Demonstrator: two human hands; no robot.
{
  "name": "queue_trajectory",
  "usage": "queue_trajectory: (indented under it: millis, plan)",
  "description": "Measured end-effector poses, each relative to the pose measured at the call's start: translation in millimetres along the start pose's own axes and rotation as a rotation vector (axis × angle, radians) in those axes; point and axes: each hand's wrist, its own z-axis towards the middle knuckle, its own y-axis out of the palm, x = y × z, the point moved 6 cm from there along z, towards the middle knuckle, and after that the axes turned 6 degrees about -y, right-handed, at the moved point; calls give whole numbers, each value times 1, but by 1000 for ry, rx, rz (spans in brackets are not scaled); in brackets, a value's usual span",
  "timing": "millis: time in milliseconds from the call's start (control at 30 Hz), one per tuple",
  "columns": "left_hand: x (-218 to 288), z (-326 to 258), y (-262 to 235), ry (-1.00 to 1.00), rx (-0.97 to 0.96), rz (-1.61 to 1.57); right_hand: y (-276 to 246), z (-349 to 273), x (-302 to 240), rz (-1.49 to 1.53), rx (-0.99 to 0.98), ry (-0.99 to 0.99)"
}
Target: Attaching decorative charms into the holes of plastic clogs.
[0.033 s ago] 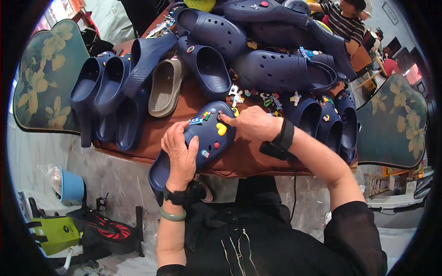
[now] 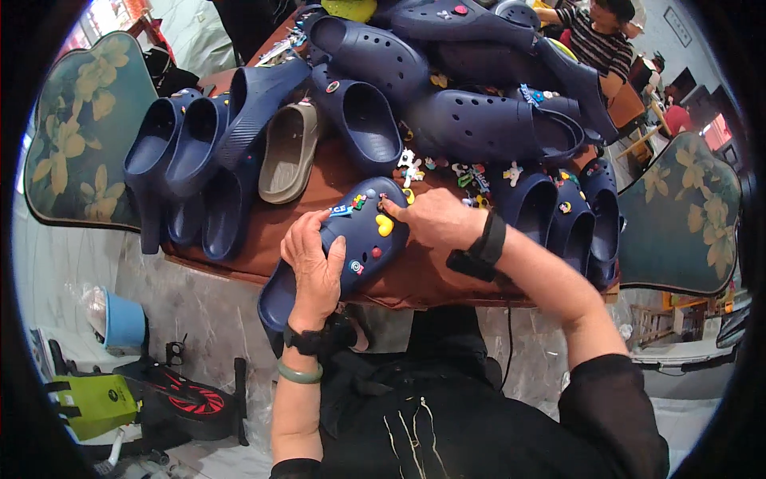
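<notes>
A dark blue clog with holes in its upper lies slanted at the table's near edge, toe pointing away from me. My left hand grips its side, thumb on the upper and fingers over the far edge. Small charms dot the upper: a yellow heart charm, a red round charm and a swirl charm. At the toe, my right hand presses a fingertip on a small dark charm, its other fingers curled in. That charm is partly covered by the finger.
More blue clogs crowd the brown-covered table, with one grey clog among them. Loose charms lie beyond my right hand. Flowered chair backs flank the table. A person in stripes sits at the far right.
</notes>
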Motion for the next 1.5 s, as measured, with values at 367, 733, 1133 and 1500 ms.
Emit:
queue_trajectory:
  millis: [367, 733, 1133, 1500]
  plan:
    - [3, -2, -3, -9, 40, -99, -7, -10, -2, 30, 322, 127]
    - [12, -3, -15, 8, -20, 59, 53, -83, -28, 415, 989, 318]
    - [18, -21, -31, 56, 54, 183, 61, -92, -45, 373, 886, 293]
    - [55, 23, -144, -230, 106, -440, 68, -94, -38, 358, 907, 256]
